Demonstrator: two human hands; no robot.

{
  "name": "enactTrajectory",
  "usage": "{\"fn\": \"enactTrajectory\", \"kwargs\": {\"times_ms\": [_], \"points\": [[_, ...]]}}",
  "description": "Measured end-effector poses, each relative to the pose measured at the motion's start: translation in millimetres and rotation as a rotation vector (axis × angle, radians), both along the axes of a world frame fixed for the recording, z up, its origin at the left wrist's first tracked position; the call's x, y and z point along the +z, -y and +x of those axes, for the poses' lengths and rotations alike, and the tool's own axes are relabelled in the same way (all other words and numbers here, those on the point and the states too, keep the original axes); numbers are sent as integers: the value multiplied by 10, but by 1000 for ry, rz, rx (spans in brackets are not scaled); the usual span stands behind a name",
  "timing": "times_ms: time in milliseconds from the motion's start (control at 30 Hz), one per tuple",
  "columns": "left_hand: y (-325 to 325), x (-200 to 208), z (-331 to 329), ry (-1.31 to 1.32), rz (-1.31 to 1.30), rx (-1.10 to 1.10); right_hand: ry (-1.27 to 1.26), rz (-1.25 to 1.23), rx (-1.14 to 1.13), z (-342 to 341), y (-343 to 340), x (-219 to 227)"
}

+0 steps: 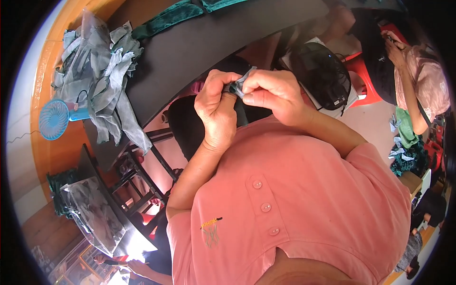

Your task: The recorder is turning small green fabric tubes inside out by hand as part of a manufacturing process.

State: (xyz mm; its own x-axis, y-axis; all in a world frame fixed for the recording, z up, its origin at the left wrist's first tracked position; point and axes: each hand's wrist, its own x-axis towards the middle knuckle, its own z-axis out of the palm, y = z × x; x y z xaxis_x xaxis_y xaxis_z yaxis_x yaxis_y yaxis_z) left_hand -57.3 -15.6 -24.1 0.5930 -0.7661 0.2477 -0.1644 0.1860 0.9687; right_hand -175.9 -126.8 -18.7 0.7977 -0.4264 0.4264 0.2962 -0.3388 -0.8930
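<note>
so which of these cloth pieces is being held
The small greyish piece, pinched between the left hand and right hand; the grey pile and green strips lie unheld on the dark table.

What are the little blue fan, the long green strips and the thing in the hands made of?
Fan: probably smooth plastic; it's evenly blue and looks moulded.
Green strips: perhaps velvet, with a soft, patchy sheen.
Piece between the left hand and right hand: maybe thin, matte cloth, since it looks creased, but it's mostly covered.

Dark table [180,52], pale pinkish floor [368,124]
</note>
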Motion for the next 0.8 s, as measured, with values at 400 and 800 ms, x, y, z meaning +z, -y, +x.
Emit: {"fn": "enactTrajectory", "kwargs": {"times_ms": [400,800], "points": [[24,16,-55,-210,-94,58,46,-177,27,7,-83,-71],[17,102,30,-346,79,-50,-99,570,-35,-49,118,-160]]}}
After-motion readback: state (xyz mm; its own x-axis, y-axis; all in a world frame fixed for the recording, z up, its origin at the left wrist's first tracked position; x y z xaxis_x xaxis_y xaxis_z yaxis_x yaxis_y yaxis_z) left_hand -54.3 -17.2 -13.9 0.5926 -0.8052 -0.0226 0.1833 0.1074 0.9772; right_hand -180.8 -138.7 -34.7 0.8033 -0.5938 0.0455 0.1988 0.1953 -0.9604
